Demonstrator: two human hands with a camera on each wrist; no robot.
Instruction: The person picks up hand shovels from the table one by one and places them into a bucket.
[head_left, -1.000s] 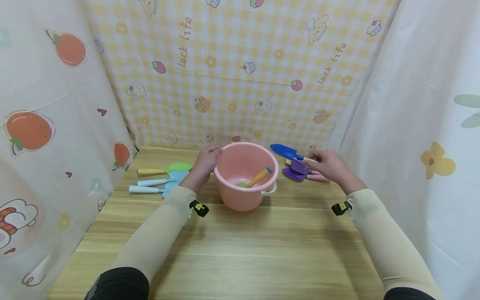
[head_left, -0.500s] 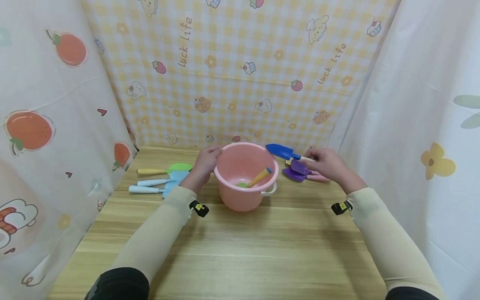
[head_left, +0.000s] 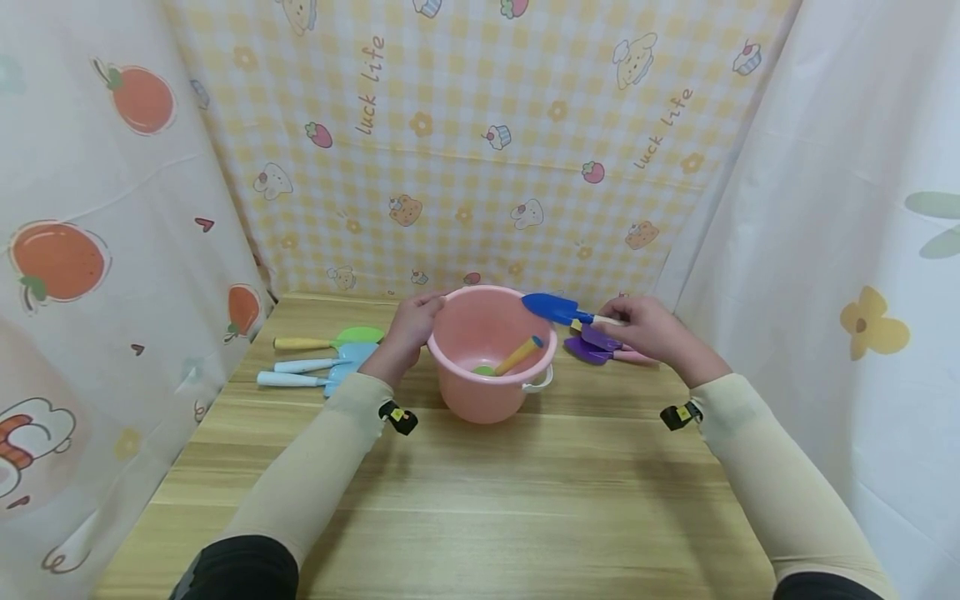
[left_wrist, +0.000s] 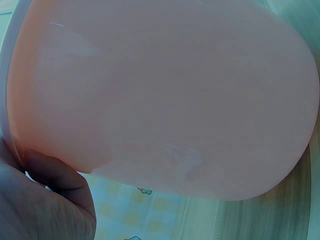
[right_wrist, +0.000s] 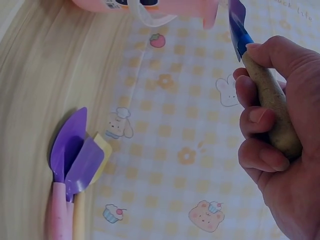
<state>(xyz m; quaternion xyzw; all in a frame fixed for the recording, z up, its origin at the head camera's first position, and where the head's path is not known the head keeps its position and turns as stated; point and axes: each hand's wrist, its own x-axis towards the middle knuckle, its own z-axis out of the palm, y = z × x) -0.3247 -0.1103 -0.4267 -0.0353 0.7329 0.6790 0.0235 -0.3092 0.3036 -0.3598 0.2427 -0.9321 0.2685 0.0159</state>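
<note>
A pink bucket [head_left: 480, 396] stands upright on the table, and my left hand [head_left: 411, 333] grips its rim on the left side. Inside it leans a trowel with an orange handle [head_left: 517, 357]; part of its green blade shows at the bottom. My right hand [head_left: 651, 327] holds a blue trowel [head_left: 553, 307] by its pale wooden handle [right_wrist: 272, 107]. The blue blade overlaps the bucket's right back rim in the head view. Beneath the right hand lie two purple trowels [right_wrist: 67, 137] with pink handles, and a yellow-bladed tool [right_wrist: 102, 155] partly under them.
Left of the bucket lie a green trowel [head_left: 360, 334] with a yellow handle and two light blue tools [head_left: 300, 379]. A white bucket handle [head_left: 538, 383] hangs at the right front. The wooden table [head_left: 487, 508] meets a checked cloth [head_left: 465, 167] behind.
My right hand has shifted slightly left, carrying the blue trowel from beside the bucket to its right back rim. The left hand and the bucket have stayed put.
</note>
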